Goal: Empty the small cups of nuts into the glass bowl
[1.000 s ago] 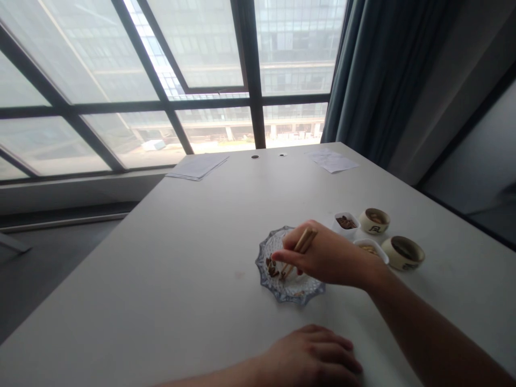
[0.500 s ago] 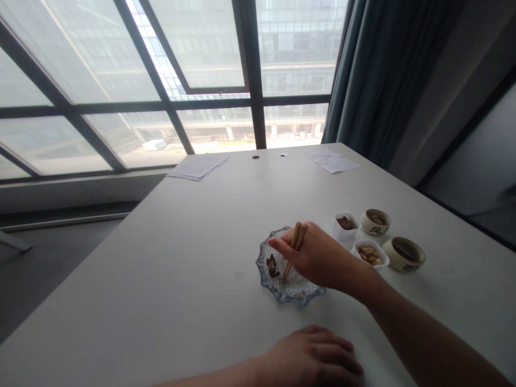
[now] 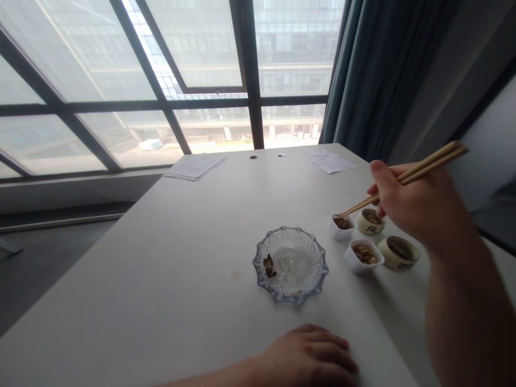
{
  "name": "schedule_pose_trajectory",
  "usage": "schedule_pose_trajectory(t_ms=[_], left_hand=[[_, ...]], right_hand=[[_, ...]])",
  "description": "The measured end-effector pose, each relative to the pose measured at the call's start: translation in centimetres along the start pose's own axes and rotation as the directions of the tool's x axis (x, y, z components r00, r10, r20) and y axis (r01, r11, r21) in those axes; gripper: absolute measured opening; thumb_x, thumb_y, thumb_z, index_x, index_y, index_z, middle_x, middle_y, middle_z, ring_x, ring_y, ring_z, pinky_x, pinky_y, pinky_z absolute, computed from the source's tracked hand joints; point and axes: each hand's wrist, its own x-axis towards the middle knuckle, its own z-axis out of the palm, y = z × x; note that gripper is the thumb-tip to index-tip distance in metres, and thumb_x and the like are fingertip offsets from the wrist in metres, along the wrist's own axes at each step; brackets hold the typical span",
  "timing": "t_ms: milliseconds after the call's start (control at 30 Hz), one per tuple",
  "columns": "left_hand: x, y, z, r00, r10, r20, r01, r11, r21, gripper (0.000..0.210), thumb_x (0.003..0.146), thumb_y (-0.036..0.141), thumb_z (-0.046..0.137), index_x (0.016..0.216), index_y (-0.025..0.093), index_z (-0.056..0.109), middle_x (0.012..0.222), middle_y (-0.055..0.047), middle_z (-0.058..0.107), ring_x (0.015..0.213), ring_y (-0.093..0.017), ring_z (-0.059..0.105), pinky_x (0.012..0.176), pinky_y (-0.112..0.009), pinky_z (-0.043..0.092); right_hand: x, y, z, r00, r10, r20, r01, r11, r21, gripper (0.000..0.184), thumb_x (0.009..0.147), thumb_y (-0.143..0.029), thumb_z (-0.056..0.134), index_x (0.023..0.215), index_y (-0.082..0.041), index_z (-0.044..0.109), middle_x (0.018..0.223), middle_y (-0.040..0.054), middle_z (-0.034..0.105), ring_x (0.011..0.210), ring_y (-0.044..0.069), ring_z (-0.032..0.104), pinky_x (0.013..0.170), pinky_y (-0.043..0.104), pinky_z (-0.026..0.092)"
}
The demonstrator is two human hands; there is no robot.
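Our right hand (image 3: 423,207) is closed around the chopsticks (image 3: 427,164), tips at the far white cup (image 3: 342,235), right of the glass dish (image 3: 296,263); our left hand (image 3: 312,352) rests loosely on the near worktop (image 3: 181,258).

The glass dish (image 3: 300,260) is clear, tinged blue-grey along its edge, with a fine cut pattern inside; the pieces (image 3: 269,266) at its left are dark brown. Right of the dish, the farther tub (image 3: 342,233) and nearer tub (image 3: 360,264) are plain white. Further right of it, the far bowl (image 3: 370,228) and near bowl (image 3: 397,261) are cream with dark markings. The chopsticks (image 3: 427,162) are yellow-brown, the surface (image 3: 181,258) under the dish white, the curtain (image 3: 366,80) beyond it dark blue-grey.
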Motion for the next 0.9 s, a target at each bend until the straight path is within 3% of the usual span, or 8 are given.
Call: schedule_pose_trajectory(t_ms=[67,200,400,533,633,767,900], left_hand=[[0.0,-0.2,0.0,1.0,0.014,0.002,-0.014,1.0,-0.002,0.022,0.112,0.033,0.055,0.129,0.023,0.064,0.143,-0.004,0.07,0.147,-0.02,0.054,0.127,-0.029,0.032],[-0.1,-0.4,0.1,0.999,0.044,0.003,-0.044,0.999,0.008,0.023,0.111,0.033,0.056,0.129,0.021,0.064,0.144,-0.004,0.07,0.147,-0.02,0.053,0.127,-0.027,0.031],[-0.1,-0.2,0.2,1.0,0.003,0.008,-0.003,1.0,0.003,0.023,0.112,0.032,0.054,0.131,0.023,0.064,0.145,-0.003,0.069,0.149,-0.019,0.052,0.128,-0.028,0.03],[-0.1,-0.4,0.3,1.0,0.014,0.008,-0.014,1.0,-0.005,0.023,0.112,0.034,0.056,0.131,0.024,0.064,0.144,-0.003,0.07,0.149,-0.019,0.052,0.128,-0.028,0.031],[-0.1,-0.4,0.4,1.0,0.022,-0.014,-0.022,1.0,0.011,0.024,0.113,0.035,0.052,0.13,0.023,0.065,0.144,-0.003,0.07,0.148,-0.019,0.053,0.128,-0.026,0.029],[-0.2,-0.2,0.4,0.999,0.026,-0.042,-0.025,0.999,0.022,0.025,0.114,0.034,0.05,0.129,0.021,0.065,0.142,-0.003,0.071,0.147,-0.018,0.054,0.128,-0.026,0.029],[-0.1,0.1,0.2,0.999,0.021,-0.032,-0.02,1.0,0.017,0.025,0.113,0.032,0.051,0.129,0.019,0.065,0.142,-0.005,0.071,0.147,-0.019,0.053,0.128,-0.026,0.029]], right_hand=[[0.8,0.7,-0.2,0.998,0.046,-0.046,-0.05,0.996,-0.076,0.044,0.103,-0.043,0.055,0.066,-0.022,0.064,0.052,0.0078,0.061,0.053,0.022,0.064,0.064,0.037,0.047],[1.8,1.7,0.7,0.998,0.066,0.0,-0.065,0.986,-0.153,0.042,0.101,-0.044,0.056,0.067,-0.022,0.066,0.052,0.009,0.062,0.058,0.027,0.068,0.064,0.039,0.047],[2.1,2.4,1.6,0.994,0.1,0.051,-0.093,0.989,-0.118,0.035,0.094,-0.045,0.066,0.069,-0.022,0.069,0.051,0.0071,0.066,0.063,0.031,0.073,0.059,0.038,0.048],[1.5,1.9,1.6,0.997,0.065,0.031,-0.065,0.998,-0.014,0.036,0.096,-0.047,0.065,0.074,-0.019,0.07,0.052,0.007,0.067,0.053,0.026,0.071,0.052,0.036,0.049],[0.2,0.6,1.9,0.993,0.014,0.12,-0.032,0.989,0.145,0.04,0.097,-0.053,0.064,0.078,-0.019,0.071,0.055,0.0059,0.068,0.047,0.023,0.069,0.047,0.032,0.048],[-2.0,-1.8,3.0,0.915,-0.162,0.369,0.052,0.956,0.29,0.046,0.1,-0.056,0.061,0.072,-0.02,0.068,0.057,0.004,0.069,0.05,0.019,0.068,0.047,0.028,0.046],[-3.5,-3.6,4.6,0.832,-0.248,0.496,0.12,0.954,0.276,0.05,0.102,-0.048,0.06,0.06,-0.02,0.056,0.054,0.0012,0.065,0.047,0.014,0.059,0.049,0.028,0.037]])
